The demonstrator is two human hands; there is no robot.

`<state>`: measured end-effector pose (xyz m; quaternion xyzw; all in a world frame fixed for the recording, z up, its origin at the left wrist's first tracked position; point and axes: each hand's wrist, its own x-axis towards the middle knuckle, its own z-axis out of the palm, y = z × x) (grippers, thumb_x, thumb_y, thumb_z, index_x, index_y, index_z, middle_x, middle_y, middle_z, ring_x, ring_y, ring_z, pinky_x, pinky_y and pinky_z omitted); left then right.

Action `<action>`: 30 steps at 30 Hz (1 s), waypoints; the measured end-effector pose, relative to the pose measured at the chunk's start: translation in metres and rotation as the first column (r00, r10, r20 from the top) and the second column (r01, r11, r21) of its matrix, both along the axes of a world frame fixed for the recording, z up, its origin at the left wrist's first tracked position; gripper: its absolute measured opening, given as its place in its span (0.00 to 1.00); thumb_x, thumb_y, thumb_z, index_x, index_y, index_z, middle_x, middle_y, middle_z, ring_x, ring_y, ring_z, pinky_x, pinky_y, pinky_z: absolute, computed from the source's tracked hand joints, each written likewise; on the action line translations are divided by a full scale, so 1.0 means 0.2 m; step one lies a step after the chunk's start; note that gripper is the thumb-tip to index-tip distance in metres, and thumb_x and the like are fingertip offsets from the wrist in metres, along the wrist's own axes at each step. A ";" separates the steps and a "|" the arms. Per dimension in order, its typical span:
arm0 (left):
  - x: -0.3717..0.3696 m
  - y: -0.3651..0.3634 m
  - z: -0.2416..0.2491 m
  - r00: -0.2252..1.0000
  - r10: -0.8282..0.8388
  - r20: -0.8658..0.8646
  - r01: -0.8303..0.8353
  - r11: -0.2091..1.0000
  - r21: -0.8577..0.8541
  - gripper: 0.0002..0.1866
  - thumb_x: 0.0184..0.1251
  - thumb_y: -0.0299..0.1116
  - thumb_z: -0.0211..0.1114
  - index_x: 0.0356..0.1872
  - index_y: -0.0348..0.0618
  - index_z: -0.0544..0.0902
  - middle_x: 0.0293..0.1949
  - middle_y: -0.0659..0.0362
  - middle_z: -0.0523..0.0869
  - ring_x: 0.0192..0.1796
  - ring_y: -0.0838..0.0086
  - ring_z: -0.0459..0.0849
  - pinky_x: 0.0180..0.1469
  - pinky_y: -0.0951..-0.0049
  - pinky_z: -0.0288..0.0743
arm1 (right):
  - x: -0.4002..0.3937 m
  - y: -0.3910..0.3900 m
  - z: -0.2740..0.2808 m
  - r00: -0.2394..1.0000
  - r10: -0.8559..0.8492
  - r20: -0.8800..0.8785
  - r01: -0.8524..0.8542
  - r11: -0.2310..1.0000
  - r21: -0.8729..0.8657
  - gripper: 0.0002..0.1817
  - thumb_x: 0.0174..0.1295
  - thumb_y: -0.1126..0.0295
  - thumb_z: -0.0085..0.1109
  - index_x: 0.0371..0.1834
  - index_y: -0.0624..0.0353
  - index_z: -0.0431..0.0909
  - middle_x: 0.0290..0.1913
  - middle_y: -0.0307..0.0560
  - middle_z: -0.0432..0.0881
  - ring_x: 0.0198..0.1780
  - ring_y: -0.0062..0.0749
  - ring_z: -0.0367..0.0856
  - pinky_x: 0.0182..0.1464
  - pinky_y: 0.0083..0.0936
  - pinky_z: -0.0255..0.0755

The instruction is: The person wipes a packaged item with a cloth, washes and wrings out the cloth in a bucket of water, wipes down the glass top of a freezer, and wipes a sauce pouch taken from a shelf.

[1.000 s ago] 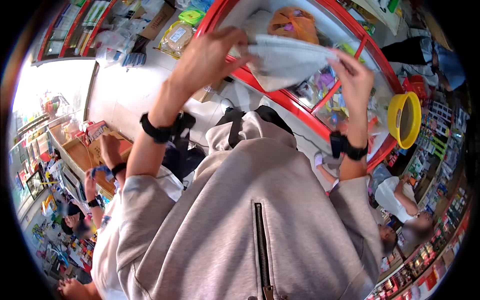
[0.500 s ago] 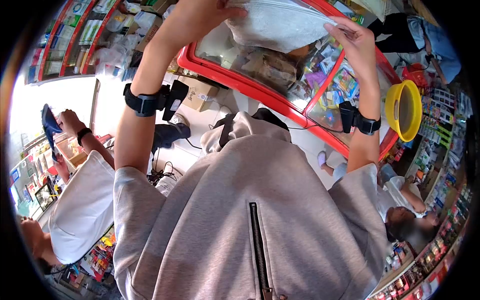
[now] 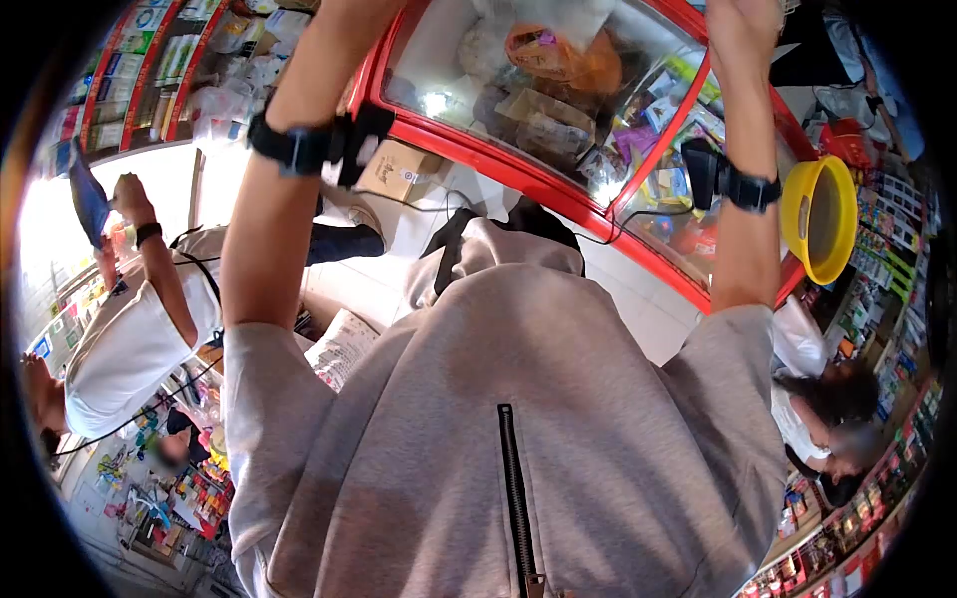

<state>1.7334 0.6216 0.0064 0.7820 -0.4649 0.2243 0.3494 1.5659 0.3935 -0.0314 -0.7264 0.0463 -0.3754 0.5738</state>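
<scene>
A red-framed glass case (image 3: 478, 159) stands in front of me, with packets and bags showing through its glass top. My left hand (image 3: 364, 10) reaches over its left side; the top edge of the view cuts off the fingers. Over the right side of the case is my right hand (image 3: 744, 35), with its fingertips also out of view. Both wrists wear black straps with small boxes. A whitish, see-through patch lies on the glass between my hands, at the top edge. The grey cloth itself is out of view, so what the hands hold is hidden.
A yellow basin (image 3: 795, 219) sits by the right corner of the case. Below its front edge, a cardboard box (image 3: 399, 171) stands on the tiled floor. One person (image 3: 135, 329) is at the left, another (image 3: 827, 399) at the right. Stocked shelves (image 3: 130, 75) line the sides.
Both hands have moved up and forward to the top edge, the right also slightly rightward. The grey cloth stretched between them has left the view. The person at left has shifted.
</scene>
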 end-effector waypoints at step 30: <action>-0.78 0.73 -1.59 0.837 0.068 -0.543 0.252 0.833 0.493 0.14 0.58 0.25 0.64 0.46 0.41 0.83 0.50 0.55 0.85 0.52 0.57 0.84 0.52 0.60 0.81 | -0.70 0.71 -1.27 0.620 -0.059 -0.782 -0.191 0.956 -0.224 0.11 0.59 0.72 0.66 0.44 0.60 0.84 0.46 0.49 0.87 0.47 0.44 0.84 0.49 0.35 0.79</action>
